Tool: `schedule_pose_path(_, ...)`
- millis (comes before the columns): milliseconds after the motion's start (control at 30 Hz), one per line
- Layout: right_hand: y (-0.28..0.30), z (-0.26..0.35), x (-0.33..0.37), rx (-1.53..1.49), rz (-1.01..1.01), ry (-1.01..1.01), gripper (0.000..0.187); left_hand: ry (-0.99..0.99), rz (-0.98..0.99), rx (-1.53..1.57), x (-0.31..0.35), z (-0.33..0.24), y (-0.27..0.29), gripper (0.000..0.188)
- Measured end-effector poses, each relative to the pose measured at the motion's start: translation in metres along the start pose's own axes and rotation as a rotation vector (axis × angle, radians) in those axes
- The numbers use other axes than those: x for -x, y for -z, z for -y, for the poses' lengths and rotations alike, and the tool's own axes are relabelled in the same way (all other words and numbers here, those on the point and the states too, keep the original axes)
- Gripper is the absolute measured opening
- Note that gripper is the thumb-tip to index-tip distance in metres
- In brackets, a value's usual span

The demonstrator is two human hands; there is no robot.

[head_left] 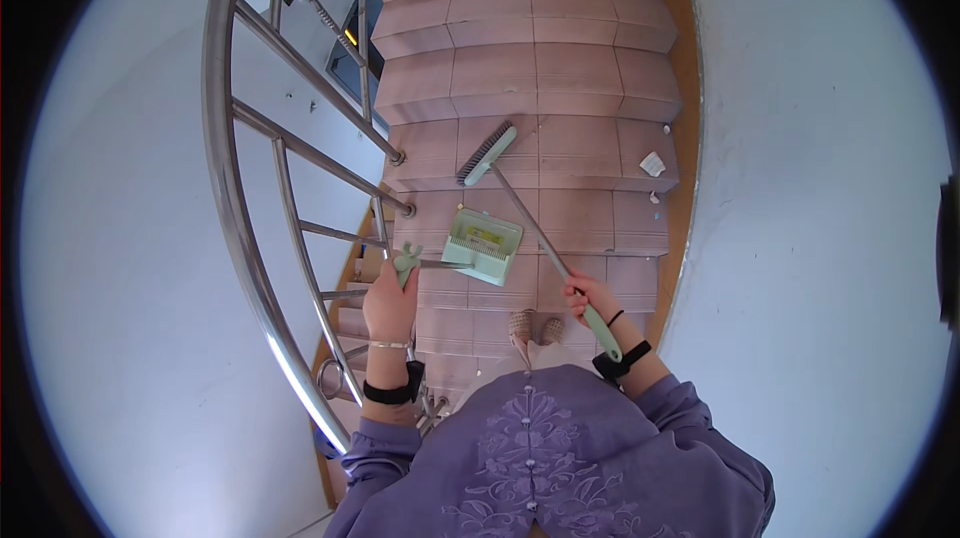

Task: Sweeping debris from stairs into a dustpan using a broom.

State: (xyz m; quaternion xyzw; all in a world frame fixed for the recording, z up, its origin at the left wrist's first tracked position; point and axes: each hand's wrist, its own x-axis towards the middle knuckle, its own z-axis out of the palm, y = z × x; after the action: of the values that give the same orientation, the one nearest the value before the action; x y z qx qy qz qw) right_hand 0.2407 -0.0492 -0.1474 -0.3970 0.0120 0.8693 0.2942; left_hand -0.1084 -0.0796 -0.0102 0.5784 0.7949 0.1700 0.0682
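My left hand (391, 300) is closed round the green handle top of a long-handled dustpan (499, 268). The dustpan's pale green tray rests on a stair step, its comb-like teeth and a yellow-green label showing inside. My right hand (588, 298) grips the grey pole of a broom (527, 209), just above its green handle end. The broom's head, pale green with dark bristles, lies slanted across the step beyond the dustpan. A crumpled piece of white paper (652, 164) sits to the right on that step, apart from the bristles.
Pinkish tiled stairs (535, 13) rise ahead of me. On the left runs a metal railing (222, 138), close to my left arm, with lower steps beyond it. A white wall (800, 188) borders the right. A small white scrap (655, 198) lies near the paper. My shoes stand below the dustpan.
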Motion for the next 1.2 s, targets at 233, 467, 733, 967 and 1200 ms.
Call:
schedule_pose_path(233, -0.020, -0.005, -0.030, 0.151, 0.159, -0.005, 0.034, 0.075, 0.002, 0.020, 0.059, -0.007, 0.028, 0.033)
schedule_pose_path(467, -0.033, -0.017, -0.094, 0.033, 0.203, -0.148, 0.018, 0.075, -0.027, -0.019, 0.100, 0.006, 0.047, 0.032)
schedule_pose_path(733, 0.005, -0.055, -0.075, -0.016, 0.210, -0.073, 0.015, 0.064, 0.050, -0.080, 0.140, 0.056, 0.034, 0.032)
schedule_pose_path(967, 0.041, -0.122, -0.092, -0.124, 0.226, 0.052, 0.013, -0.036, -0.013, -0.010, 0.186, 0.105, -0.017, 0.031)
schedule_pose_path(1200, 0.065, -0.197, -0.070, -0.184, 0.158, 0.146, 0.016, -0.048, 0.021, -0.018, 0.211, 0.154, -0.059, 0.031)
